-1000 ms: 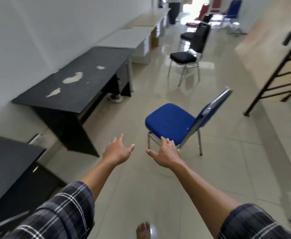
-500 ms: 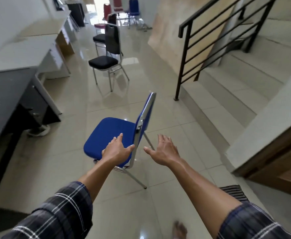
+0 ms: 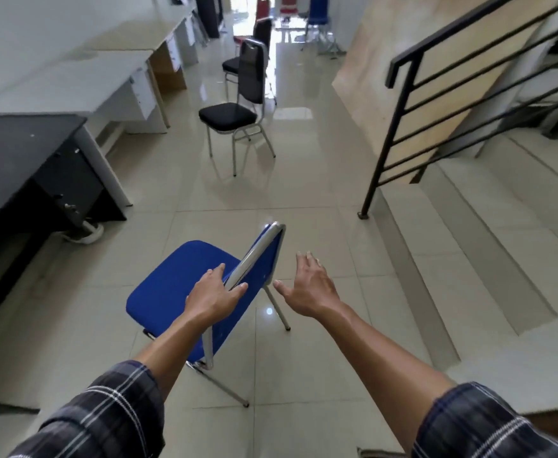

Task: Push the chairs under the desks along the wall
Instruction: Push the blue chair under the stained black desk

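Observation:
A blue chair (image 3: pixel 165 292) with a metal frame stands on the tiled floor just in front of me, its seat facing the black desk (image 3: pixel 23 150) at the left wall. My left hand (image 3: pixel 215 295) straddles the top rail of its backrest, fingers on the seat side and thumb on the back side, fingers stretched rather than curled. My right hand (image 3: pixel 307 289) hovers open to the right of the backrest, apart from it. Farther down the room stands a black chair (image 3: pixel 228 115), out from the white desk (image 3: pixel 72 84).
A staircase (image 3: pixel 469 242) with a black railing (image 3: pixel 403 127) runs along the right. A wooden board (image 3: pixel 386 61) leans on the right wall. More chairs and desks stand at the far end. A white object (image 3: pixel 86 234) lies under the black desk's corner.
I have come closer to the blue chair. My left hand went from reaching toward it to straddling its backrest rail, and my right hand came alongside the backrest.

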A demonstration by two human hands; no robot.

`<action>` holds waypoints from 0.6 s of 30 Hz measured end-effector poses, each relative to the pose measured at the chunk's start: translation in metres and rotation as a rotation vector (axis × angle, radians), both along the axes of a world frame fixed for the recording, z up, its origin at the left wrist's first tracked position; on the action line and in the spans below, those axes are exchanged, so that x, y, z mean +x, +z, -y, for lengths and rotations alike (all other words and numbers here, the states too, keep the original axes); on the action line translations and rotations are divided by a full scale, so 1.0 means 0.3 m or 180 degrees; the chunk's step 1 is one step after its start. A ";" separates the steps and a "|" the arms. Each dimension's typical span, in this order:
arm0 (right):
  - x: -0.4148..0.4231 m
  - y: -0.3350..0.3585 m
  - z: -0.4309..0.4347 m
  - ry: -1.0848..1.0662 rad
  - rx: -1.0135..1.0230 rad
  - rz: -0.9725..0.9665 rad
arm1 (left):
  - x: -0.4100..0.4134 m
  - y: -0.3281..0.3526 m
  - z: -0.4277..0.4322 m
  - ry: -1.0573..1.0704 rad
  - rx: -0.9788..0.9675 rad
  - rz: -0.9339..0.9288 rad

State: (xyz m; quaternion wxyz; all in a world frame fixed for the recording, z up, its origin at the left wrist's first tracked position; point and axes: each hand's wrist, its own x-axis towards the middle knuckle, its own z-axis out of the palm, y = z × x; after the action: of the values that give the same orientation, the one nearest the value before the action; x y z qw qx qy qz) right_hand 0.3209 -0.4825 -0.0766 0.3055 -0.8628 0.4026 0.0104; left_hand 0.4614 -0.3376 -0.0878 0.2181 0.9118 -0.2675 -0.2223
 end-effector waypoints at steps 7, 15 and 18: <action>0.262 0.002 0.221 0.0805 -0.0145 0.0232 | 0.060 -0.008 0.105 0.0052 0.0041 -0.0540; 0.411 -0.095 0.326 0.1011 -0.0105 -0.0140 | 0.148 -0.034 0.216 0.0473 0.0058 -0.1066; 0.452 -0.108 0.358 0.1009 0.0089 -0.0092 | 0.139 -0.047 0.218 0.0842 0.0213 -0.0974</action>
State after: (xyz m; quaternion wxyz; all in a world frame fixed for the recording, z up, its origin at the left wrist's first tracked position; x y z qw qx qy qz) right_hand 0.4564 -0.5899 -0.1089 0.3062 -0.9110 0.2654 0.0764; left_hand 0.5032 -0.4030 -0.1020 0.2530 0.9013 -0.1016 -0.3365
